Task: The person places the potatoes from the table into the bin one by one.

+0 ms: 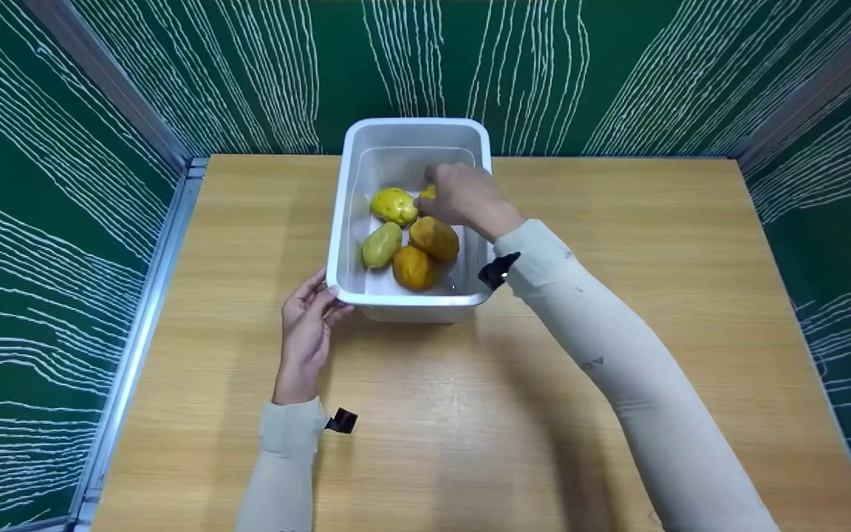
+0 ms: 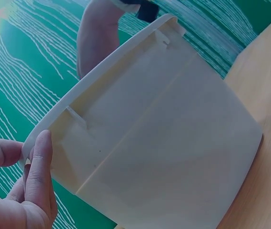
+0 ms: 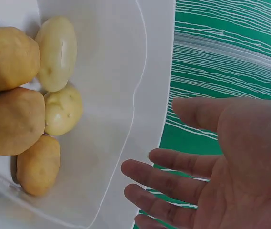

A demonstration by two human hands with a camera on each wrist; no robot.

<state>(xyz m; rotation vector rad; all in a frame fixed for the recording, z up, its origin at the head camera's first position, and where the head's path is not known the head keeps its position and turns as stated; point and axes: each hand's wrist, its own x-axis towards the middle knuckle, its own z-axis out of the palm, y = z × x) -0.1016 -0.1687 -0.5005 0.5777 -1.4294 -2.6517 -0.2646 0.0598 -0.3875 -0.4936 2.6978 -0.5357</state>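
A white plastic bin [image 1: 411, 299] stands on the table with several potatoes inside. Two are pale yellow-green, a rounded potato [image 1: 393, 205] and a longer potato [image 1: 381, 245]; the browner ones include a potato [image 1: 434, 238] in the middle and a potato [image 1: 415, 268] near the front wall. Another brownish potato [image 3: 38, 165] is partly covered by my right hand in the head view. My left hand [image 1: 306, 325] grips the bin's rim at the near left corner, thumb and fingers on either side. Over the bin, my right hand [image 1: 466, 196] holds nothing, fingers extended and spread in the right wrist view.
The wooden table [image 1: 617, 222] extends on both sides of the bin and in front of it. Green panels [image 1: 632, 74] with white wavy lines rise behind and at both sides. Metal framing [image 1: 145, 295] runs along the left edge.
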